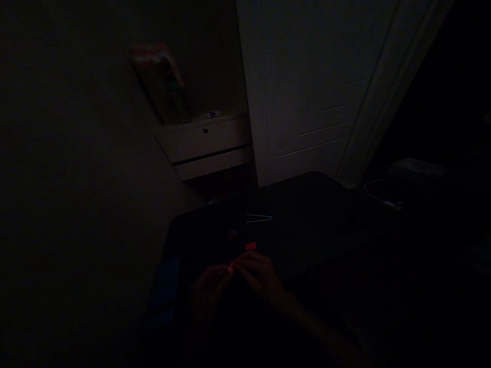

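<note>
In very dim light, my left hand [210,284] and my right hand [260,273] meet over the near part of a dark table. Between their fingertips shows a small orange-red piece [230,268], too small to identify. Both hands look pinched on it. Just beyond my right hand's fingers lies an orange-red block-like piece [250,246] with a patterned top. Farther off is a thin V-shaped pair of tweezers [264,220], apart from both hands. A faint purplish item [232,234] lies left of the block.
A blue flat object [164,289] is at the table's left edge. Behind the table [307,204] stand a drawer unit [207,140] and a pale panelled door [307,92]. A white cable [370,189] curves at right, near a pale box-like object [418,167].
</note>
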The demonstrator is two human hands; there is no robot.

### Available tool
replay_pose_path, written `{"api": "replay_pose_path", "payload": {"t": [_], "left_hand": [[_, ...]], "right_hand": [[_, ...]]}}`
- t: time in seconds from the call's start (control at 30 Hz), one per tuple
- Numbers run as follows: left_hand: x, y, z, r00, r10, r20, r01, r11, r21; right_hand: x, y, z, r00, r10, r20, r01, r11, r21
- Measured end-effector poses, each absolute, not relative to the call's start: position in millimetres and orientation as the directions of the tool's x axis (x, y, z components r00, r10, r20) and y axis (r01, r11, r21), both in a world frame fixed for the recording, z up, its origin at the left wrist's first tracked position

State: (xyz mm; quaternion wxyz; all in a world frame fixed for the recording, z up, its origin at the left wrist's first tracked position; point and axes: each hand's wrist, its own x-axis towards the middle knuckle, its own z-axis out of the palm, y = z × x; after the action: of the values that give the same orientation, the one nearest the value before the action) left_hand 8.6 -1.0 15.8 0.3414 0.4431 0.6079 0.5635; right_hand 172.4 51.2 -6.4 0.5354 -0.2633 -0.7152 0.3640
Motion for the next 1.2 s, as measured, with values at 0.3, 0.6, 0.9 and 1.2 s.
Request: {"api": "replay_pose_path", "payload": {"t": [0.3, 0.6, 0.9, 1.2], "left_hand": [[7, 0, 23, -0.316, 0.947, 0.06, 0.213, 0.009, 0.977], [8, 2, 22, -0.382, 0.924, 0.028, 0.182, 0.046, 0.982], [3, 1, 22, -0.385, 0.922, 0.049, 0.251, 0.053, 0.967], [5, 0, 27, -0.366, 0.923, 0.117, 0.326, 0.01, 0.945]], "right_hand": [[174, 52, -3, -0.237, 0.76, 0.605, -0.041, 0.614, -0.788], [177, 52, -7, -0.298, 0.604, 0.739, -0.017, 0.771, -0.637], [180, 50, -1, -0.329, 0.615, 0.717, -0.015, 0.756, -0.655], [174, 50, -2, -0.291, 0.659, 0.693, -0.048, 0.714, -0.699]]}}
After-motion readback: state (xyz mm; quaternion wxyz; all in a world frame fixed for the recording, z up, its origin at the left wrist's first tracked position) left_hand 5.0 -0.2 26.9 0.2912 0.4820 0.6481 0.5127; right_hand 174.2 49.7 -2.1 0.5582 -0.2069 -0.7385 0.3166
